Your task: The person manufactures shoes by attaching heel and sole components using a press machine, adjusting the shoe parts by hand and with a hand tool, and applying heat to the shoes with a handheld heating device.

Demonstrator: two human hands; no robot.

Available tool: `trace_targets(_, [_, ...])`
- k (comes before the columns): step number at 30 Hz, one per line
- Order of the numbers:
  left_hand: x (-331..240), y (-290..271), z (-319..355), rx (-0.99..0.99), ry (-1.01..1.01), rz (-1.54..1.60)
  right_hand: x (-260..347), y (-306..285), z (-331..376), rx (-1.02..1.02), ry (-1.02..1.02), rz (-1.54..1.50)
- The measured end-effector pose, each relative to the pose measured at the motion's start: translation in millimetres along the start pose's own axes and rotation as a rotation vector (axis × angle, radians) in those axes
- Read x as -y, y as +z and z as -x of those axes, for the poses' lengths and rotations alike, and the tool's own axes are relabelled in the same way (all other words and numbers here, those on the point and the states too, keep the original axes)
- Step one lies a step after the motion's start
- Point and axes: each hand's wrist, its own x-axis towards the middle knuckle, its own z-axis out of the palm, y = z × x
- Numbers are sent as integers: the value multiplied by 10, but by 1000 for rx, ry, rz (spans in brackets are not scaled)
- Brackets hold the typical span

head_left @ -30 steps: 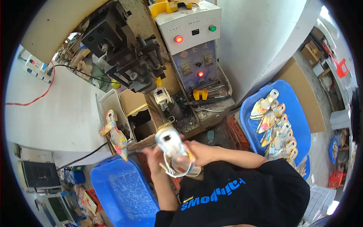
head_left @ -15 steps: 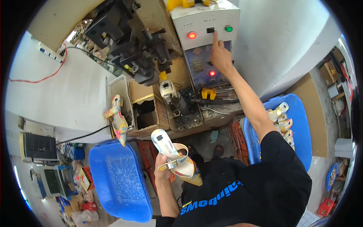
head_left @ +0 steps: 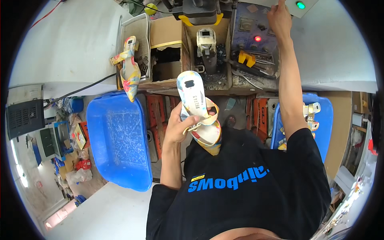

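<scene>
While the left hand (head_left: 178,127) is gripping a pale, colour-splashed sandal (head_left: 197,107) sole-up in front of the chest, its fingers closed round the straps, the right hand (head_left: 279,17) is stretching out to one o'clock, fingertip touching the control panel (head_left: 298,5) beside a green lamp (head_left: 300,5). At nine o'clock of the held sandal a blue bin (head_left: 118,140) is standing, and at eleven o'clock a matching sandal (head_left: 129,68) is hanging from a wire tray (head_left: 138,30).
</scene>
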Motion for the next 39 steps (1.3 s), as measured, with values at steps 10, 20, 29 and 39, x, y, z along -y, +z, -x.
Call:
trace_targets(10, [294,232,-167,99,-62,-92,1368,-1175,1851,949,372,-921])
trace_targets(20, [441,240,-436,-27,-204,-98,143,-653,2299,643,337,-257])
trace_targets(29, [844,-145,-319,-251,-271,150,-1076,220,2431,961,-103,412])
trace_targets(39, [915,-192,-380,-189,-222,293,-779,-441,1926,1154,-148,141])
